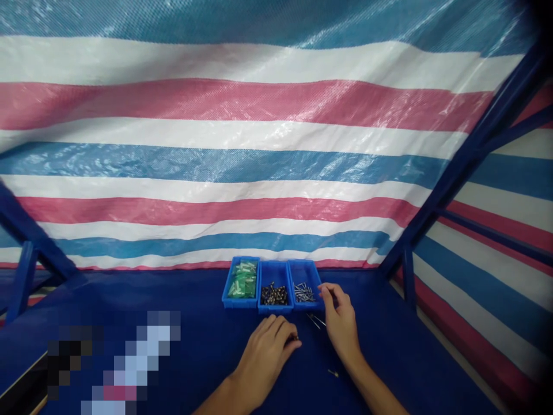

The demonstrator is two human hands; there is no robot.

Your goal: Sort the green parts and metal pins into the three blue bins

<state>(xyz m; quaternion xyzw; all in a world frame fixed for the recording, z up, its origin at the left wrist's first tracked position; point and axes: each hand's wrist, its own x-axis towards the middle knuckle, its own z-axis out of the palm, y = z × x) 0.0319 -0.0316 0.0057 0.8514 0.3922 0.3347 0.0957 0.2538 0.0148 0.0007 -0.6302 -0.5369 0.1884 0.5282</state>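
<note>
Three blue bins stand side by side at the table's back edge. My left hand (270, 357) is in front of the middle bin (273, 268), its fingertips and thumb closed on a small dark brass-coloured part (295, 338). Similar small parts (275, 295) fill the front of that bin. My right hand (342, 316) is at the right rim of the right bin (303, 267), which holds silver screw-like pins (304, 292). Its thumb and forefinger are pinched together; what lies between them is hidden. Thin silver pins (317, 320) lie on the table beside it.
The left bin (240, 302) holds small clear-and-green packets (243, 280). One small brass-coloured piece (332, 373) lies on the blue table (181, 294) near my right forearm. A dark, partly blurred object (26, 380) is at lower left. Blue frame bars (432, 199) and striped sheeting (242, 161) surround the table.
</note>
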